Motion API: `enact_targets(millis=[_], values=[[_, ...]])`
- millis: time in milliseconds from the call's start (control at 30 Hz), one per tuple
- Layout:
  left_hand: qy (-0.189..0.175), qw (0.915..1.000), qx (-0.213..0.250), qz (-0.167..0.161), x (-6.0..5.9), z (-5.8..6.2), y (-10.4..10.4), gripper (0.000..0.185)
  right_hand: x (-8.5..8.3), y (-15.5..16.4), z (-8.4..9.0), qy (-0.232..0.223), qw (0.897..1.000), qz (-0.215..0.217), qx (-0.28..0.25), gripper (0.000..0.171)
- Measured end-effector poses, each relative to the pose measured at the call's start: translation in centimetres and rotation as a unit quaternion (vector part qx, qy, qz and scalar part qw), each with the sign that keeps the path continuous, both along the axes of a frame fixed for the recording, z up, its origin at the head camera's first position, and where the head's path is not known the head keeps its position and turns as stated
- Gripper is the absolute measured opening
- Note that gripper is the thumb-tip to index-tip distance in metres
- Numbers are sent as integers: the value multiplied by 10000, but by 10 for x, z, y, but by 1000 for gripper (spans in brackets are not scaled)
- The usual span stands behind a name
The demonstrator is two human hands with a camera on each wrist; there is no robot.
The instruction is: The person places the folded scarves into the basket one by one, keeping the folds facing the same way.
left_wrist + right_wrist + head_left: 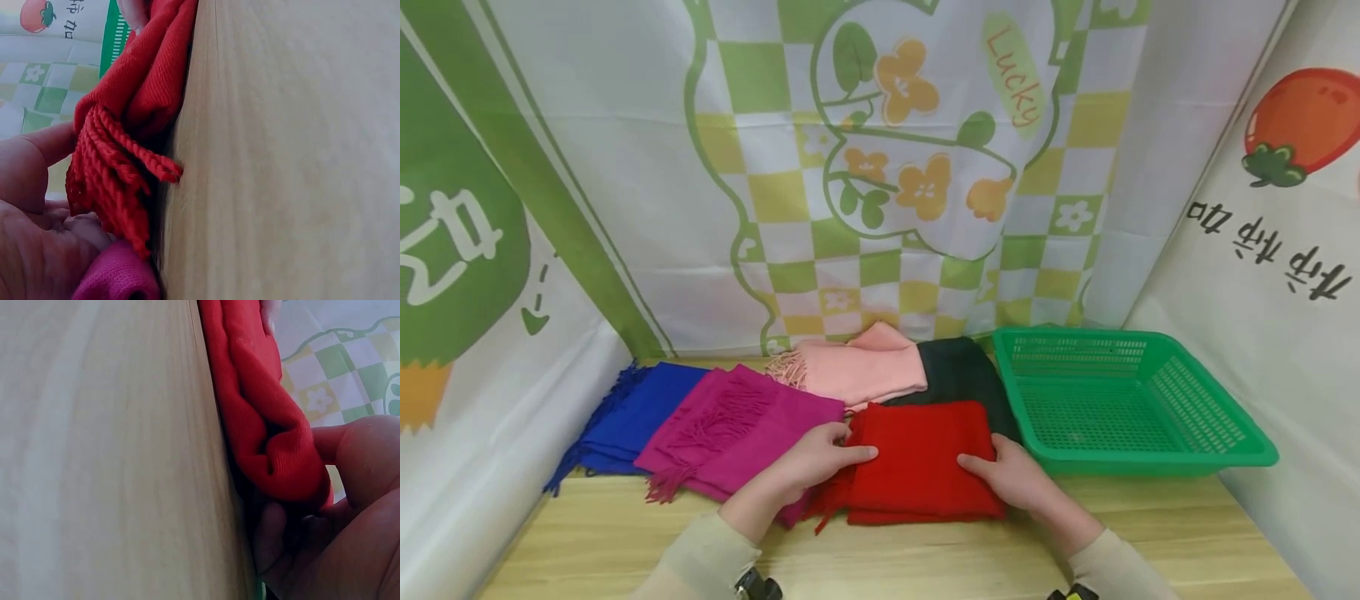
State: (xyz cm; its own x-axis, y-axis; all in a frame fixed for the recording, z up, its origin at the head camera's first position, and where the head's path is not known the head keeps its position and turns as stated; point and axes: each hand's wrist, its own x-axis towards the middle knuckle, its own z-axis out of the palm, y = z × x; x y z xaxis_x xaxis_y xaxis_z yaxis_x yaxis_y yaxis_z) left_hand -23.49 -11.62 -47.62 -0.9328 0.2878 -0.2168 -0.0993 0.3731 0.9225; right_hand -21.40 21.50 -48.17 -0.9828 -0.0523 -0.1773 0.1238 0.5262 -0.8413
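A: What occupies the foreground?
B: A wooden table (910,560); close against its surface, centrally, the folded red scarf (925,467), fringe at its left end.
A: How is it held?
B: From both sides. The left hand (820,458) grips the fringed end, thumb on top, fingers partly hidden; the right hand (1011,475) pinches the opposite fold, thumb above, fingers curled beneath.
A: And farther off?
B: Left, a magenta scarf (745,433) overlaps a blue scarf (632,425). Behind the red, a pink scarf (865,371) adjoins a dark green cloth (962,367); rightward, a green basket (1157,460).
A: The background?
B: A checked hanging (880,183), lettered "Lucky".
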Motion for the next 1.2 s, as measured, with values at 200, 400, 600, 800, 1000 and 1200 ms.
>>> enact_targets(millis=[200,400,600,800,1000,1200], values=[[-77,9999,62,-107,-1,-2,0,43,-1,1,-1,-82,9995,14,-310,47],[8,9999,144,-93,-1,-3,0,37,0,0,-1,21,9993,-33,-378,42],[141,9994,296,109,0,1,-1,40,3,-4,3,272,9996,101,-15,44],[256,9984,472,199,1,5,0,40,4,-5,8,621,9976,186,247,38],[384,9980,442,221,2,11,-2,36,7,-5,9,703,9974,145,-56,35],[588,9972,408,196,2,18,-6,35,10,-9,11,839,9959,154,-316,33]])
